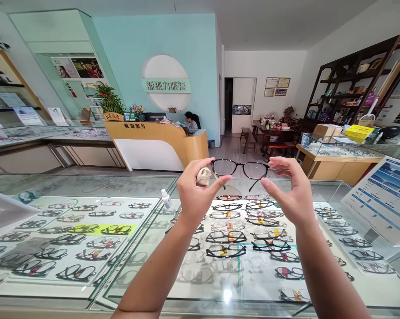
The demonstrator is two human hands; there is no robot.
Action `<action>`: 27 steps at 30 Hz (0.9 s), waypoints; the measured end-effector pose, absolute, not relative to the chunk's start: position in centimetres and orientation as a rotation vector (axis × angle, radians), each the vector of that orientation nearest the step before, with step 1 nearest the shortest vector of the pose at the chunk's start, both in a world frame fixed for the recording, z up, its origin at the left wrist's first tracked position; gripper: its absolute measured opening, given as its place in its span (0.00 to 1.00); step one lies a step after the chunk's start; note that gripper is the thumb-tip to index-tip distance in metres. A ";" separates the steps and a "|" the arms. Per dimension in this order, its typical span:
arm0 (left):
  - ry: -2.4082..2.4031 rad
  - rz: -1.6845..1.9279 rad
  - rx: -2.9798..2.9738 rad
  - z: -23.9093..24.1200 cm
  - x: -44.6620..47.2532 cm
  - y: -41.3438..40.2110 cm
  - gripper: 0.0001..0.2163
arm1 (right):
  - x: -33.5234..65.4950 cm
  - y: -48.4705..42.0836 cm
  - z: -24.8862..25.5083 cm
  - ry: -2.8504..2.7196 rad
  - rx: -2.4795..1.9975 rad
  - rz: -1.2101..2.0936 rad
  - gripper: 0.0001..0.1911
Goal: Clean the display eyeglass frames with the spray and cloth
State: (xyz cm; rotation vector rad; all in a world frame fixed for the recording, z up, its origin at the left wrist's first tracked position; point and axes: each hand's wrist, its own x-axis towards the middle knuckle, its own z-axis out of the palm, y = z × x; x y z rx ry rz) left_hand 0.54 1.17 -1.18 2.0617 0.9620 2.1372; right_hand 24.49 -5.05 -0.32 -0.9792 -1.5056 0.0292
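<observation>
A pair of black-framed glasses (240,165) is held up above the glass counter, lenses level and temples pointing down. My left hand (196,195) grips its left end between thumb and fingers. A crumpled pale cloth (203,177) is tucked in that same hand. At the other end of the frame, my right hand (294,197) is open, thumb and fingers apart, beside the right lens and temple; whether it touches them is hard to make out. Below the hands, rows of glasses (225,251) lie inside the display case (216,283).
On the counter stands a small white spray bottle (166,199), left of my left hand. A printed sign (382,199) leans at the right. Farther back are a cashier desk (146,150) with a person (191,120) behind it, and a wooden table (269,128).
</observation>
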 end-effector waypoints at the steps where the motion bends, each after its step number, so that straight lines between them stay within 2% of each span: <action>1: 0.975 2.141 2.048 -1.2 0.5 1.2 0.24 | 24.3 -5.1 -0.3 -1.514 -0.978 0.000 0.22; 8: 0.985 2.140 2.028 -1.2 0.6 1.1 0.23 | 23.8 -5.0 -0.4 -1.501 -1.004 -0.055 0.16; 16: 0.903 2.027 2.090 -1.2 0.7 1.5 0.21 | 24.6 -4.1 -0.7 -1.433 -1.005 0.019 0.18; 27: 0.905 2.079 1.967 -2.0 1.3 2.2 0.22 | 24.4 -3.2 -1.4 -1.395 -1.079 0.095 0.21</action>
